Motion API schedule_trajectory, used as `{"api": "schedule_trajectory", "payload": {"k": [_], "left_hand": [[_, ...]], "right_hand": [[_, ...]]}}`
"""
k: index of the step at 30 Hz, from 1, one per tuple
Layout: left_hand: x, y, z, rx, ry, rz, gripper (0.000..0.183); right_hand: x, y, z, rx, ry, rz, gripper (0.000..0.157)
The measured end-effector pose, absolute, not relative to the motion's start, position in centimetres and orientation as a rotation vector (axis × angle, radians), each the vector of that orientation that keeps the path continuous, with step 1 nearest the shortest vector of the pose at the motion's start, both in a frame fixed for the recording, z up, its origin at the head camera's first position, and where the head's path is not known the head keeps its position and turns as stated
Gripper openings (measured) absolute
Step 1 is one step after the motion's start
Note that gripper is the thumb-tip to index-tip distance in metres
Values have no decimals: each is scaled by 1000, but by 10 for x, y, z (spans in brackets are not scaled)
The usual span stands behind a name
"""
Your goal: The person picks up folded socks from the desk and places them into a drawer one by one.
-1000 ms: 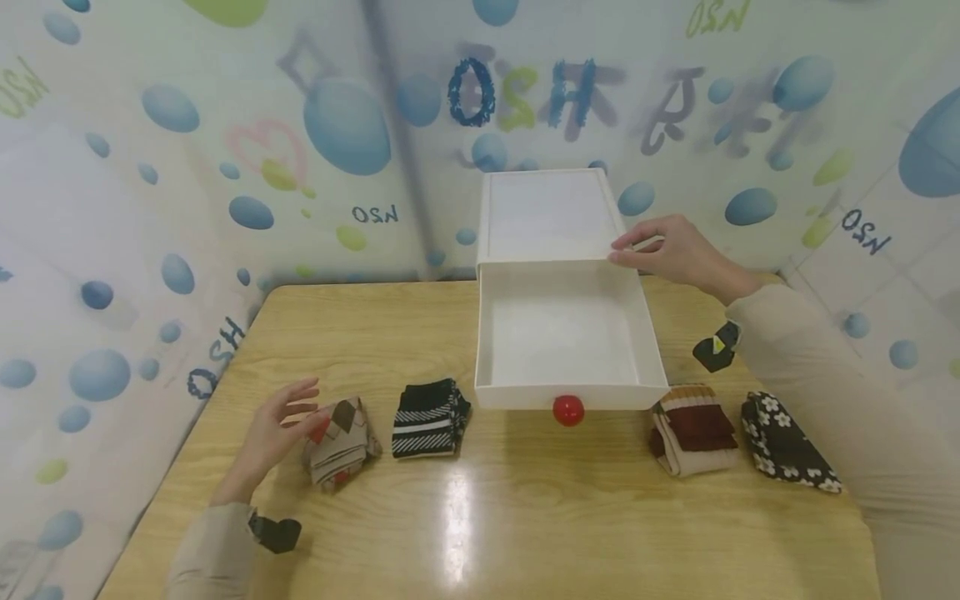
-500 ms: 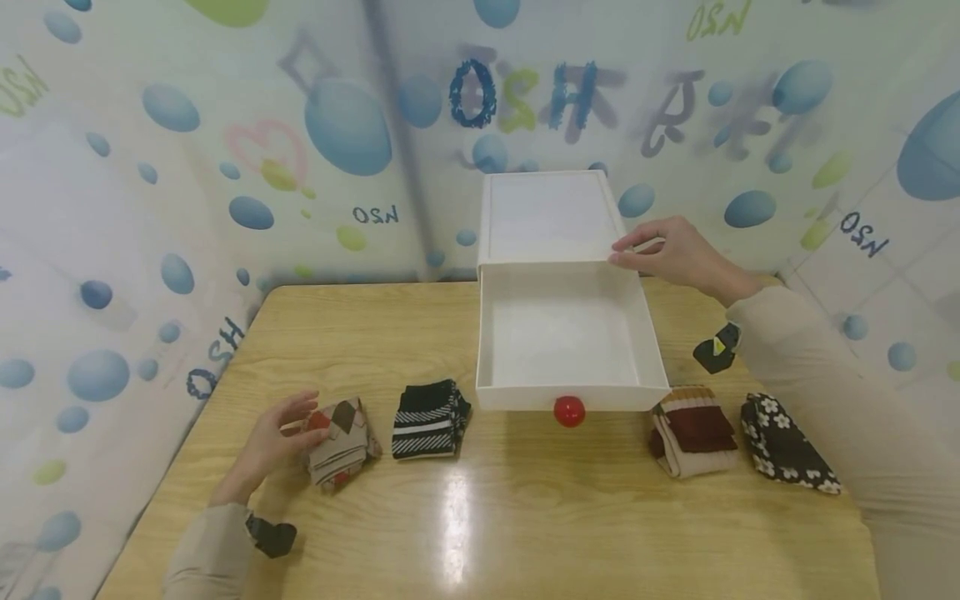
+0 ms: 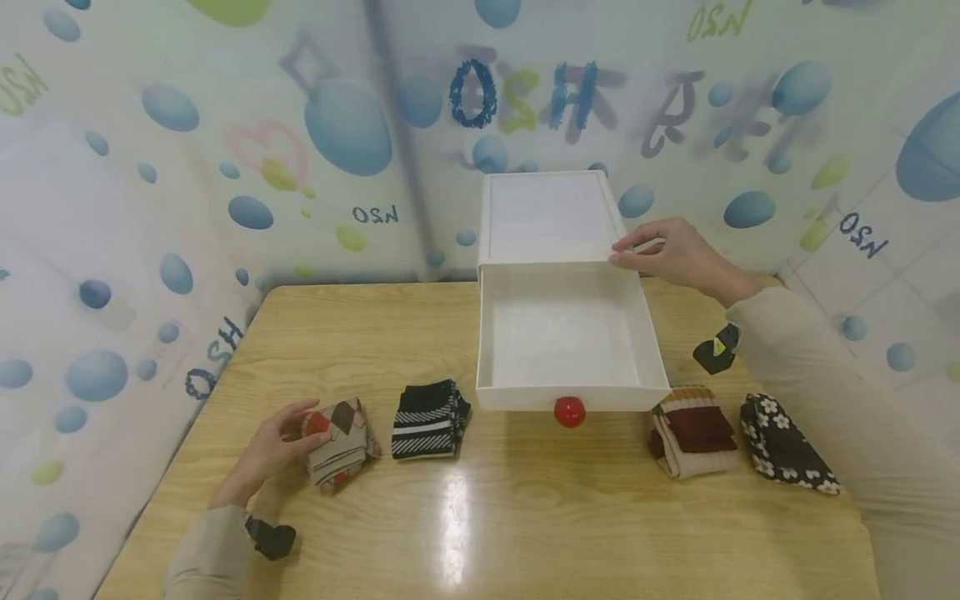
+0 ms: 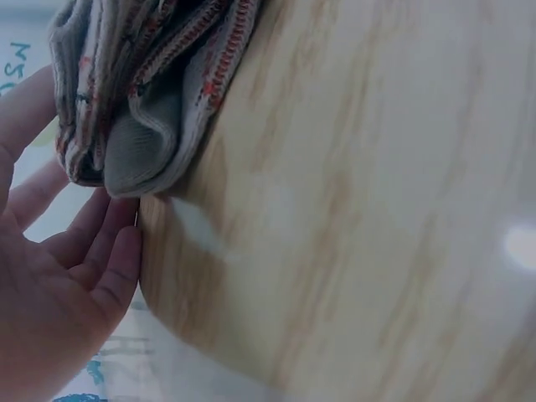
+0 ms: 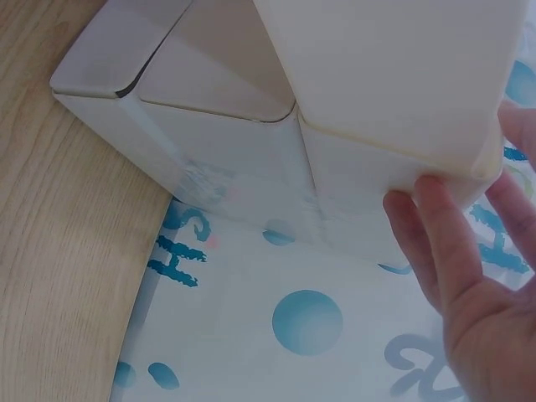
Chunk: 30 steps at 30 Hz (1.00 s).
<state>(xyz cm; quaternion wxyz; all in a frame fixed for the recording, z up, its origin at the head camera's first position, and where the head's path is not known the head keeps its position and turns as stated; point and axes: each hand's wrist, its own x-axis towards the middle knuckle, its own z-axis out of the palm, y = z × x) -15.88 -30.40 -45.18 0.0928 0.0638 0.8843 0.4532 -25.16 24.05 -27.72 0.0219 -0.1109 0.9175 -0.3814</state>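
In the head view my left hand (image 3: pixel 272 448) reaches around the left side of a folded pair of beige argyle socks (image 3: pixel 345 450), its thumb over the red diamond. The left wrist view shows the fingers spread and loosely extended beside the folded knit (image 4: pixel 146 138), which lies on the table. At the back, my right hand (image 3: pixel 682 257) holds the front right top corner of a white drawer unit (image 3: pixel 551 217), thumb and fingers on different faces. Its top drawer (image 3: pixel 573 397), with a red round knob (image 3: pixel 570 412), is pulled out and empty.
Folded black-and-white striped socks (image 3: pixel 427 423) lie left of the drawer. At its right lie maroon-and-cream socks (image 3: pixel 693 437) and black floral socks (image 3: pixel 791 450). The wooden table (image 3: pixel 525 525) meets a patterned curtain (image 3: pixel 360 225) at the back. The drawer overhangs the table.
My left hand has come down and closer onto the argyle socks, thumb now over their top. The right hand and the drawer have stayed in place.
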Motion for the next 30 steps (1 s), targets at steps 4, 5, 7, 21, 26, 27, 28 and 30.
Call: {"api": "schedule_trajectory", "payload": {"k": [4,5,7,21,26,27,28,30], "left_hand": [[-160,-305,-453,175,2631,1312,60],[-160,-305,-453,169,2634,1297,60],[-160,-305,-453,159,2639,1275,61],[-159,-299,-448,94,2585,1355,61],[-158,-298,-447,51,2580,1366,63],[-158,-298,-447,43,2577,1372,63],[-158,-297,-447,35,2575,1374,64],[-159,-296,-446,26,2574,1371,64]], "right_hand": [[-252,240,-277,-342,2847,-1180,43],[-252,240,-277,-337,2849,-1178,43],[-251,240,-277,-330,2851,-1173,43],[-252,240,-278,-338,2858,-1170,43],[-252,240,-277,-351,2857,-1166,42],[-252,240,-277,-354,2858,-1165,42],[-252,240,-277,-353,2859,-1166,42],[-252,240,-277,-355,2860,-1167,42]]}}
